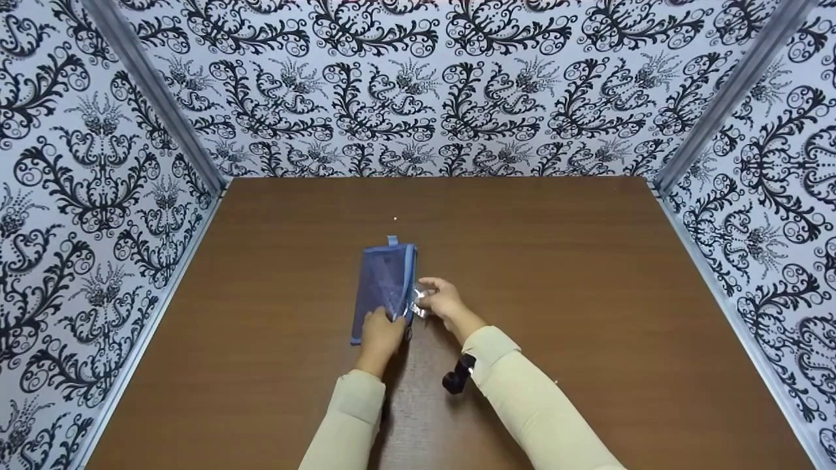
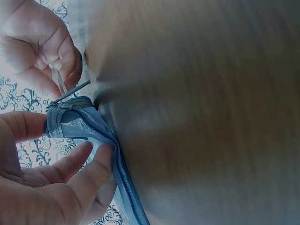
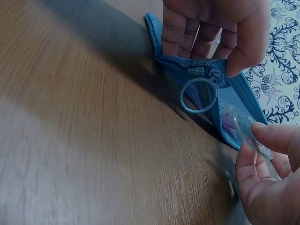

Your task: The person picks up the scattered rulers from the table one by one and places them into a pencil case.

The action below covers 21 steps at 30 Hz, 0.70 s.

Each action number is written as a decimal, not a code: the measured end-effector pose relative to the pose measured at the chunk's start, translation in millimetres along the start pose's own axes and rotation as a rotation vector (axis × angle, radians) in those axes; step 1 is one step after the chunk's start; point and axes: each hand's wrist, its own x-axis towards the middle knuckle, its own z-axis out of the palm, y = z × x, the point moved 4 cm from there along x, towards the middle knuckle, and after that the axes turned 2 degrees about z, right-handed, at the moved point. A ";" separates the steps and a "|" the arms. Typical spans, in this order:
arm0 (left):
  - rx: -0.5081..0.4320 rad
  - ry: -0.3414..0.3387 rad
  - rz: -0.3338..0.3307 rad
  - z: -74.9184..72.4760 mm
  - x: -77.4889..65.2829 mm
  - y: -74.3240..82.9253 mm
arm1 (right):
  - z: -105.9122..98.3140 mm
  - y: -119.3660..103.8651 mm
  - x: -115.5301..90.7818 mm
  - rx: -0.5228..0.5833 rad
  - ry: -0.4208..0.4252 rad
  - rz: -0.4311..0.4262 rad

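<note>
A blue mesh zip pouch (image 1: 373,277) lies lengthwise on the table, its zipped side facing right and partly unzipped. My left hand (image 1: 381,336) grips its near end, thumb and fingers on either side of the opening beside the zipper. A zipper pull ring (image 3: 197,111) hangs from that end. At the pouch's mouth, my right hand (image 1: 444,301) pinches a small clear plastic packet (image 3: 253,140) between thumb and fingers; the packet's inner end is within the opening. Something purplish (image 3: 228,121) shows through there, too unclear to name.
The brown wooden table (image 1: 555,261) extends around the pouch. Walls with black floral patterns (image 1: 411,85) enclose its back and sides. A tiny white speck (image 1: 395,219) lies behind the pouch. A black device (image 1: 459,374) is worn at the right sleeve's cuff.
</note>
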 end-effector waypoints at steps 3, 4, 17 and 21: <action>-0.002 0.002 0.002 0.4 0.2 -0.5 | 1.1 0.1 0.2 0.020 -0.013 0.007; -0.002 0.003 0.002 0.6 0.3 -0.6 | 1.5 0.2 0.3 0.027 -0.017 0.011; -0.010 -0.016 -0.014 1.6 1.5 -2.0 | 7.2 -0.9 -1.8 0.024 -0.064 0.013; -0.010 -0.022 -0.016 1.8 2.5 -2.4 | 7.7 -1.8 -3.7 0.048 -0.098 0.030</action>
